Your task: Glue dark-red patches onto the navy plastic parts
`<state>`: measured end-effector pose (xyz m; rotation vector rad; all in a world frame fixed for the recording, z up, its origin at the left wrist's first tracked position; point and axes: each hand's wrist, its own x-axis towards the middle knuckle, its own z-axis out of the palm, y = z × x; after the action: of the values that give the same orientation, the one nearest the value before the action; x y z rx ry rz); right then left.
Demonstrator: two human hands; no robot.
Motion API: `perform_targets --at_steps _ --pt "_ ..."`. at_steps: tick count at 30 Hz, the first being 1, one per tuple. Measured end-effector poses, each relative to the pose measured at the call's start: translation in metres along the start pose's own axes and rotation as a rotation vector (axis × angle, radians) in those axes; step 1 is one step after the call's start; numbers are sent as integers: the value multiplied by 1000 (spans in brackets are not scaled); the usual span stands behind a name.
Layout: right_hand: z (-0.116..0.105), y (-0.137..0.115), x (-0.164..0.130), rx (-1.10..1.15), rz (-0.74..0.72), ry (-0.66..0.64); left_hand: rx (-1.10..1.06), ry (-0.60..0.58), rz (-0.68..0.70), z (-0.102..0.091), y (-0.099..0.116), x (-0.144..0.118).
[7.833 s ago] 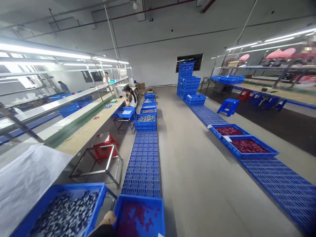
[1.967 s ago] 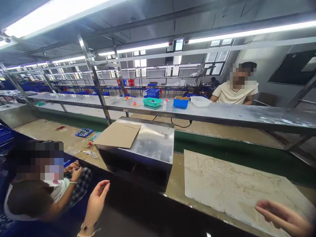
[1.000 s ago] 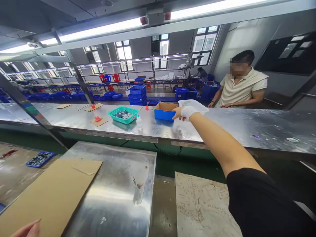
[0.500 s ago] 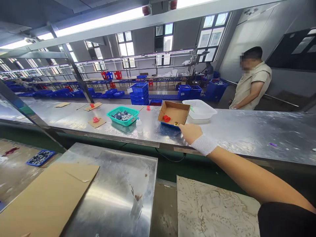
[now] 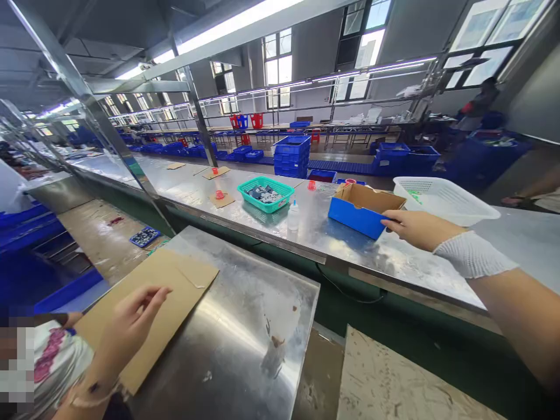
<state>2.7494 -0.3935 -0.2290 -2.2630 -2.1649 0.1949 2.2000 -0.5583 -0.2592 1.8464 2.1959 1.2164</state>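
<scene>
My right hand (image 5: 415, 228), with a white knit band at its wrist, grips the near right corner of a cardboard box (image 5: 356, 217), blue outside and brown inside. The box is on the metal bench, its near wall hiding most of what it holds. At the lower left, my left hand (image 5: 137, 315) hovers over a flat cardboard sheet (image 5: 179, 280) with its fingers loosely bent and nothing visible in them. Left of the box stand a clear squeeze bottle (image 5: 293, 219) and a green basket (image 5: 265, 195) of dark and pale pieces.
A white basket (image 5: 455, 201) stands right of the box. Small red items (image 5: 219, 195) sit along the bench (image 5: 315, 240). A metal post (image 5: 144, 181) rises at the left. Another person (image 5: 61, 356) is close by at the lower left. Blue crates (image 5: 292, 157) are stacked beyond the bench.
The view has swung left. The box has tipped so its blue near side shows, and the red and gold items inside are now hidden. My left hand has come into view.
</scene>
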Motion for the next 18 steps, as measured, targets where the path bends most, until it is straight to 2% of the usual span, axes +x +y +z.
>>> perform_targets --at_steps 2,4,7,10,13,18 --pt "-6 6 12 84 -9 -30 84 -103 218 21 32 38" --pt "-8 7 16 137 17 -40 197 -179 422 56 71 76" --pt "-10 5 10 165 59 -19 254 -228 507 122 123 124" --pt "-11 10 -5 160 99 2 297 -253 534 174 152 154" --pt "-12 34 -24 133 152 13 325 -274 532 198 163 168" --pt "-16 103 -45 41 332 53 321 -289 548 208 162 187"
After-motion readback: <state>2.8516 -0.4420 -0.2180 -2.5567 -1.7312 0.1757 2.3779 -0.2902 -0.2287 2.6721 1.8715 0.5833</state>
